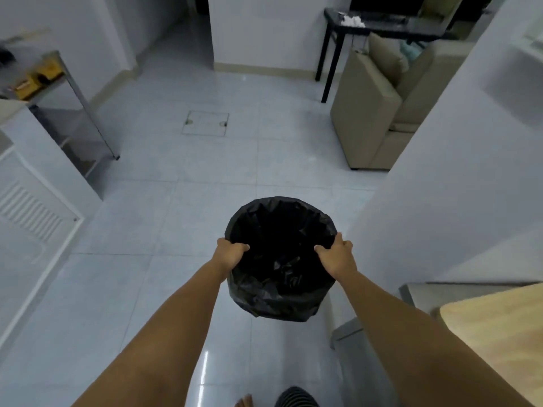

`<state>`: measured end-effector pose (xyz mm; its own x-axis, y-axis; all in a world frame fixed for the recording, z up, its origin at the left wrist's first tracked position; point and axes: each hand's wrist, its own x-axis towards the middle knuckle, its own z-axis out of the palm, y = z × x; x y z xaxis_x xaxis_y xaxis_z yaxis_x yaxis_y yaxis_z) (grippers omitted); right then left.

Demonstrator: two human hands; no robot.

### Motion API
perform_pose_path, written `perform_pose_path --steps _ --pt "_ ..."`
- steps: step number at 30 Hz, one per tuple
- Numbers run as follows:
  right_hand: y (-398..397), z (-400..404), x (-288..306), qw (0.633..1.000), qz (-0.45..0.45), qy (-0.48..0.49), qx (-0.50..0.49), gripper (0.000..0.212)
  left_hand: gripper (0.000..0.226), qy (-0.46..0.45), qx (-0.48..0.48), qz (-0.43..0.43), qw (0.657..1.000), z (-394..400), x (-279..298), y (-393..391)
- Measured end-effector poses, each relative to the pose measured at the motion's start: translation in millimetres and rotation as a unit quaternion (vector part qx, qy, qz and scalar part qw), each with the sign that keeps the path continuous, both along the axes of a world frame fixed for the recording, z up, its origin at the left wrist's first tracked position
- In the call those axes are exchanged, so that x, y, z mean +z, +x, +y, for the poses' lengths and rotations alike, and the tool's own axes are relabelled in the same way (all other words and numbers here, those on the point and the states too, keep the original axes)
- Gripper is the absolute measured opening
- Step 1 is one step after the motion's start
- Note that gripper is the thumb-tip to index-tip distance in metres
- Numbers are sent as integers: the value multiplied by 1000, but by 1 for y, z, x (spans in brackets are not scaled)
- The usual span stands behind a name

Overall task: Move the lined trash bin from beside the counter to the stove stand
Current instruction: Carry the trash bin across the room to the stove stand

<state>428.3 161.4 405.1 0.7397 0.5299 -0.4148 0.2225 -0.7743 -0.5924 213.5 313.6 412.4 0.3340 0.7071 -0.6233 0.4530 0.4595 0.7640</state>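
I hold the trash bin (280,259) out in front of me with both arms stretched forward, above the tiled floor (164,218). A black bag (276,301) lines it, folded over the rim and hanging crumpled down the outside. My left hand (230,254) is closed on the rim at the left side, fingers curled over the edge into the bin. My right hand (335,257) is closed on the rim at the right side in the same way, thumb on the outside. The bin tilts slightly so its dark opening faces me.

To my right, close by, is the pale wooden top of a counter (493,333). Far off to my left stands a metal stand (73,113) against the wall, with yellowish things on its upper level that are too blurred to name. Ahead on the right sits a beige sofa (373,113) beside a black table (382,27). My bare foot (244,400) shows at the bottom edge.
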Motion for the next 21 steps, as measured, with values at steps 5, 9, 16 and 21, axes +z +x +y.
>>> perform_pose_path --steps 5,9,16,21 --pt "56 79 9 1000 -6 13 -18 69 70 -1 -21 -17 1000 83 2 55" --pt "109 143 13 1000 -14 14 -20 67 69 8 -22 -26 999 147 2 106" --pt "217 267 26 1000 0 5 -7 64 67 -3 7 -22 1000 266 11 213" --pt "290 354 41 1000 -11 9 6 57 69 0 27 -29 999 348 23 285"
